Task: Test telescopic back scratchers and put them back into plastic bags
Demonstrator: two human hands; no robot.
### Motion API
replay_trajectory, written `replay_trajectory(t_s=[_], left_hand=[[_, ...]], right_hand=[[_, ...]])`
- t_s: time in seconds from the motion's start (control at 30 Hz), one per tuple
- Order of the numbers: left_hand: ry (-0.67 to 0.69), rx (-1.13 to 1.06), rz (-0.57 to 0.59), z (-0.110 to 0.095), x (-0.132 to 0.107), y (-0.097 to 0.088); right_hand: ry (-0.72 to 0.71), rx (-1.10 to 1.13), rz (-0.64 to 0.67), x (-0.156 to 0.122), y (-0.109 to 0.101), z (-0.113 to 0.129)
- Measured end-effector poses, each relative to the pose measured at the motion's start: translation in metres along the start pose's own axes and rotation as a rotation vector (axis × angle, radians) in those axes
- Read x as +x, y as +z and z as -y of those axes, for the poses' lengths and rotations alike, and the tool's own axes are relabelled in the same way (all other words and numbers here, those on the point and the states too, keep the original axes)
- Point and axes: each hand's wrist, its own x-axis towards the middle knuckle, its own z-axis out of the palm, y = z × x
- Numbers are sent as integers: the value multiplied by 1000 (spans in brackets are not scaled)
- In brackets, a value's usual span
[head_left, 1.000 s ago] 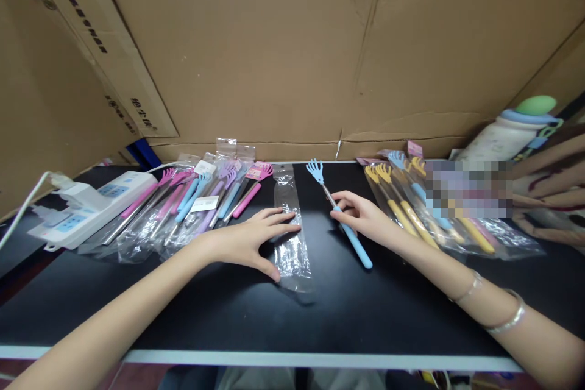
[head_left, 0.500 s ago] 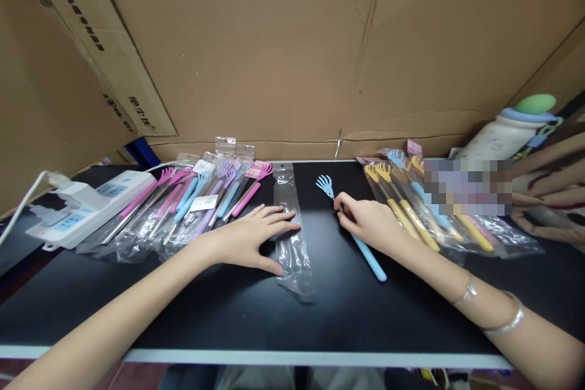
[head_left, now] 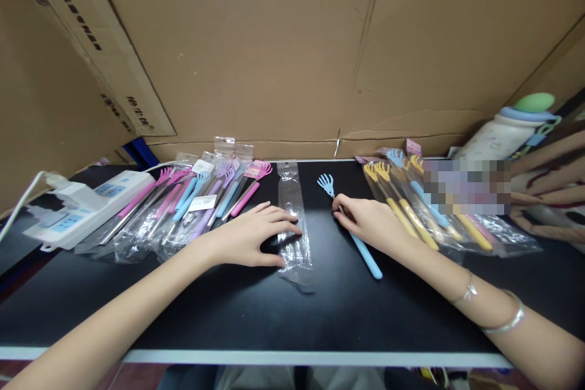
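Observation:
A blue back scratcher (head_left: 367,256) with a hand-shaped head slants across the middle right of the table. My right hand (head_left: 361,219) pinches its shaft just below the head. Left of it, a clear plastic sleeve (head_left: 289,195) lies lengthwise on the black tabletop, crinkled along its lower half. My left hand (head_left: 253,234) rests with fingers spread, fingertips and thumb on the sleeve's left side. Behind my left hand, several pink, blue and purple back scratchers (head_left: 223,195) lie in clear bags, some with paper tags.
Several yellow and blue bagged back scratchers (head_left: 414,213) lie at the right. A white power strip (head_left: 91,207) with plugs sits at the left. A bottle (head_left: 503,134) with a green lid leans at the far right, near another person's hand (head_left: 543,213). Cardboard (head_left: 256,61) walls the back.
The sleeve's lower end has pulled back a little from the front edge and the sleeve has shifted slightly right at its top. The right hand still grips the back scratcher, barely moved.

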Motion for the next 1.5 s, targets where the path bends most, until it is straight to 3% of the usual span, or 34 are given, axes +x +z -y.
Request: replay_trajectory(t_s=[0.4, 0.53, 0.77, 1.13, 1.23, 1.37, 1.5], left_hand=[[111, 220, -100, -4, 7, 4], [101, 315, -169, -5, 9, 9], [88, 451, -373, -18, 11, 20], [79, 445, -510, -29, 11, 23], [30, 378, -592, -30, 10, 19], [-28, 257, -685, -31, 9, 16], [29, 164, -575, -32, 11, 18]], right_hand=[[-124, -117, -150, -5, -1, 4], [-255, -97, -234, -8, 1, 11], [-506, -5, -226, -20, 1, 36], [-465, -46, -271, -21, 7, 41], [-313, 126, -198, -20, 6, 37], [-61, 571, -72, -17, 4, 33], [-98, 1134, 70, -13, 10, 36]])
